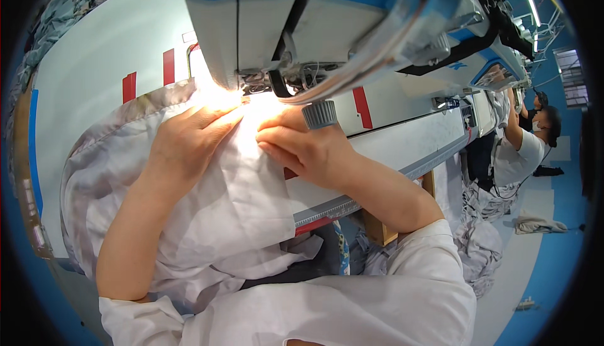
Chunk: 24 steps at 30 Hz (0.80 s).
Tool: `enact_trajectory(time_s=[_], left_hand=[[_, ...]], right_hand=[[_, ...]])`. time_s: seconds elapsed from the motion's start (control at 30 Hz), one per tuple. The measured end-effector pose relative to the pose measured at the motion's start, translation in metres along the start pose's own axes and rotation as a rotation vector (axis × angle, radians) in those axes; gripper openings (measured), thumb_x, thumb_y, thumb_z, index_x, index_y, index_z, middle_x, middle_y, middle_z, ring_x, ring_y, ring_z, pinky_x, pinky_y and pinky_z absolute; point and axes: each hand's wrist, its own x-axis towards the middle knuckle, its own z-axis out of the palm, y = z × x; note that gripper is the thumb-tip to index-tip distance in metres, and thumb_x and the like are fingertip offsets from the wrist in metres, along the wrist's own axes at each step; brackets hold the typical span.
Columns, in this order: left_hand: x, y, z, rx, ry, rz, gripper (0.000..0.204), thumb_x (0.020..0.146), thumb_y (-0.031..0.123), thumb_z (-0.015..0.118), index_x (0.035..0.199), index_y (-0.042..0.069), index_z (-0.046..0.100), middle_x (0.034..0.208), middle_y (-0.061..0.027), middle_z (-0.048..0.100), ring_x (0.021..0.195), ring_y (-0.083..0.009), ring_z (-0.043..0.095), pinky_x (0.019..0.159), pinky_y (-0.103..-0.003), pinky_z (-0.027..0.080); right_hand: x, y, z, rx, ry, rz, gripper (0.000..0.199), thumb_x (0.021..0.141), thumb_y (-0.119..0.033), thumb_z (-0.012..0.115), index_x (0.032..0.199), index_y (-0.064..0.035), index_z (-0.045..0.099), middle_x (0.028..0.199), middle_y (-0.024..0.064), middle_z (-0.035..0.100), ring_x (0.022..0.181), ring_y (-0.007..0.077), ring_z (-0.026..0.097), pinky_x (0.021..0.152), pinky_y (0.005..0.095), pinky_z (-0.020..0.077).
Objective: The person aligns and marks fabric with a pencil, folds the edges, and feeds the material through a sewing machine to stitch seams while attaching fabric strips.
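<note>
White cloth lies over the machine bed and hangs off its front edge toward my lap, with a hemmed, curved border on the left. My left hand bears on the cloth, its fingers drawn together and pointing at the needle area. Across from it, my right hand pinches the cloth just right of the needle, thumb and forefinger closed. Above both hands stands the sewing machine, its lamp glaring on the work. That glare washes out the needle, the presser foot and my left fingertips.
Red tape strips mark the white table. A measuring scale runs along the front edge. Piled garments lie at the far left, and more grey cloth is heaped at right. A co-worker sits at far right.
</note>
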Motion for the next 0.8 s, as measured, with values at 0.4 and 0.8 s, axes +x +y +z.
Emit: enact_trajectory(time_s=[0.4, 0.8], left_hand=[[0.006, -0.012, 0.006, 0.111, 0.051, 0.010, 0.028, 0.077, 0.003, 0.063, 0.104, 0.008, 0.068, 0.097, -0.0055, 0.067, 0.090, -0.0211, 0.065, 0.077, -0.032, 0.053], [0.002, -0.006, 0.007, 0.072, 0.059, 0.030, 0.027, 0.079, 0.005, 0.063, 0.105, 0.007, 0.067, 0.107, -0.0063, 0.067, 0.097, -0.0219, 0.065, 0.084, -0.032, 0.053]], right_hand=[[0.032, 0.062, -0.015, 0.670, 0.127, 0.431, 0.047, 0.071, -0.011, 0.083, 0.110, 0.0022, 0.060, 0.102, 0.0082, 0.064, 0.092, 0.0163, 0.064, 0.076, 0.0306, 0.0552], [0.023, 0.052, -0.020, 0.673, 0.137, 0.470, 0.037, 0.076, -0.008, 0.077, 0.108, 0.0006, 0.060, 0.103, 0.0099, 0.063, 0.091, 0.0181, 0.063, 0.075, 0.0322, 0.0543]])
